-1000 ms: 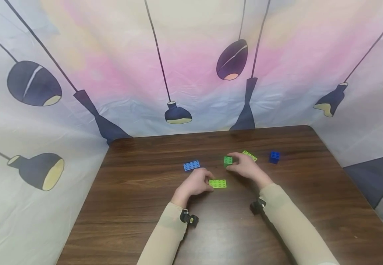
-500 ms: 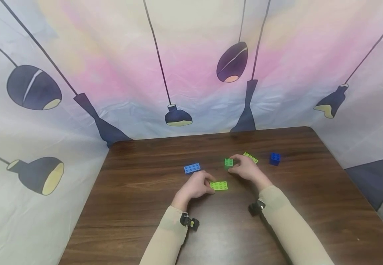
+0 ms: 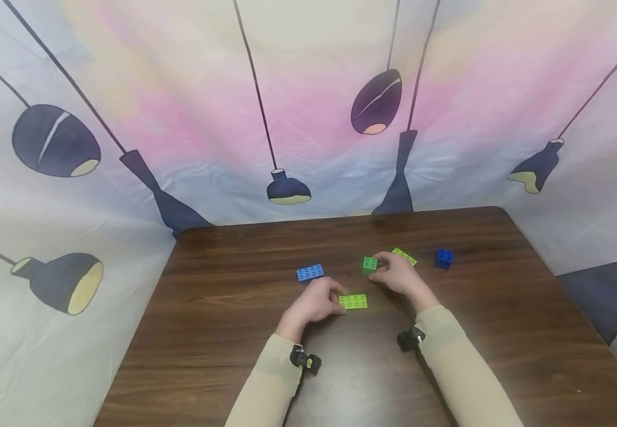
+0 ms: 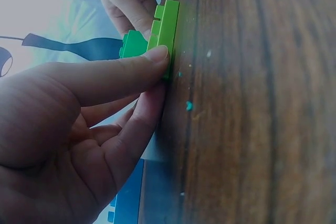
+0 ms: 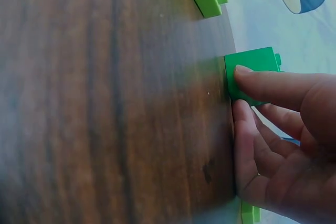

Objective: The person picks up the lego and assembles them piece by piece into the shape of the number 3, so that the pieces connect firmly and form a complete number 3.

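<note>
In the head view my left hand (image 3: pixel 316 299) pinches the left end of a flat lime-green toy building brick (image 3: pixel 353 301) with two rows of studs. The left wrist view shows the thumb on the near side of that lime brick (image 4: pixel 164 30), which sits low at the tabletop. Farther back and to the right, my right hand (image 3: pixel 397 274) holds a green square building brick (image 3: pixel 370 264) by its right side. Its thumb lies against the face of this green brick (image 5: pixel 253 69) in the right wrist view, with fingertips at the lower edge.
A light-blue flat brick (image 3: pixel 310 272) lies just beyond the left hand. Behind the right hand is a second lime brick (image 3: pixel 404 256), partly covered. To its right stands a dark-blue square brick (image 3: pixel 444 258). The brown wooden table (image 3: pixel 223 332) reaches back to a printed curtain (image 3: pixel 207 107).
Both hands keep their grips and stay almost in place. The whole head view has shifted slightly; the bricks keep about the same spots on the table.
</note>
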### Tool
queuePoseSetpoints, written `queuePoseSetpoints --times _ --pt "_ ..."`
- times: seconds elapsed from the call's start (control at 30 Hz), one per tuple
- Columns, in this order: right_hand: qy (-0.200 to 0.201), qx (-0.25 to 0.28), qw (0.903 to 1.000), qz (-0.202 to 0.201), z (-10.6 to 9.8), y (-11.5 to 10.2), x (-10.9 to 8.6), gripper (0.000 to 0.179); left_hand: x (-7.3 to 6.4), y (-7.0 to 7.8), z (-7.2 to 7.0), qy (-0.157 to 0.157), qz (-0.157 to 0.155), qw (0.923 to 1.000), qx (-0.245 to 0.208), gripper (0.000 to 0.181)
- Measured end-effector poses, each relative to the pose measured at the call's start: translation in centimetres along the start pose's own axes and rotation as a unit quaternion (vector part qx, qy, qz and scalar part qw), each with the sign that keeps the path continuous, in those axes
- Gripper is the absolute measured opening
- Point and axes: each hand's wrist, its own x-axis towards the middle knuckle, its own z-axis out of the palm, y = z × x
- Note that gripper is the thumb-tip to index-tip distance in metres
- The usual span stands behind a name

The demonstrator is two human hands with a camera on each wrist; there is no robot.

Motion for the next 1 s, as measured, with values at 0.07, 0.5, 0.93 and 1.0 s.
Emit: queuePoseSetpoints --times 0.07,0.5,0.93,1.0 --pt "0.003 -0.003 1.0000 -0.005 0.13 0.02 -0.06 0.046 -0.06 0.06 0.03 -0.001 0.000 1.0000 0.002 0.034" --pt "0.007 -0.006 0.9999 -0.009 -0.06 0.14 0.01 0.045 -0.04 0.60 -0.14 0.002 -0.001 1.0000 0.000 0.035" --pt "0.005 -0.005 1.0000 -0.007 0.13 0.08 -0.08 0.047 -0.09 0.41 -0.44 0.005 -0.022 0.9997 -0.007 0.035" --pt "0.007 -0.015 0.9998 -0.008 0.28 0.05 -0.20 0.048 -0.16 0.40 -0.25 0.004 -0.026 0.9996 -0.011 0.035"
